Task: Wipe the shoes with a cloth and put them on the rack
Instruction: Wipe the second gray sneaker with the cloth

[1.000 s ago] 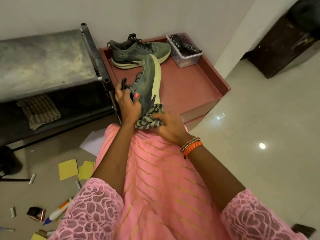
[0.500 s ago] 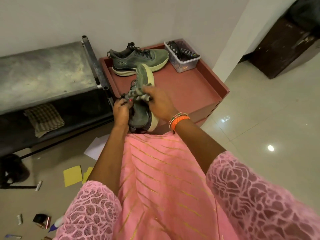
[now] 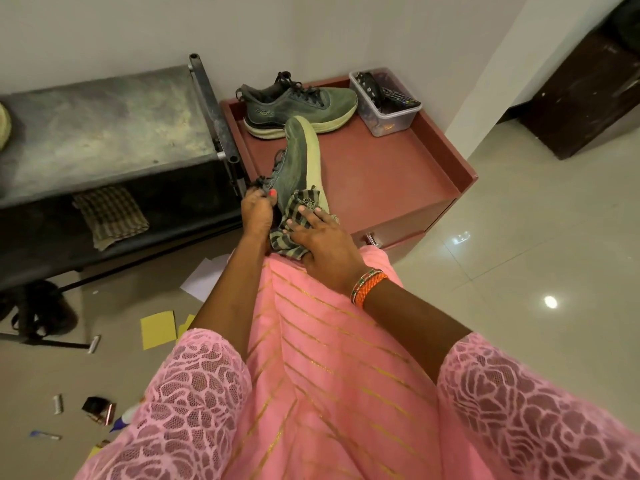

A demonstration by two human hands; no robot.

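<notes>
Left hand (image 3: 257, 213) gripping heel end of green shoe (image 3: 298, 161) held over the lap, toe pointing away, right hand (image 3: 323, 242) with fingers spread pressing striped cloth (image 3: 298, 221) against the shoe's heel side, second shoe (image 3: 299, 105) resting on red counter (image 3: 388, 174) beside plastic tub (image 3: 384, 98).

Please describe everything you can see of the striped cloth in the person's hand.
The striped cloth looks like soft woven fabric with dark grey and pale green stripes. It is crumpled, not folded. The right hand presses it with spread fingers against the heel end of the held shoe, and its lower edge hangs down between both hands. The left hand grips the shoe beside it.
</notes>
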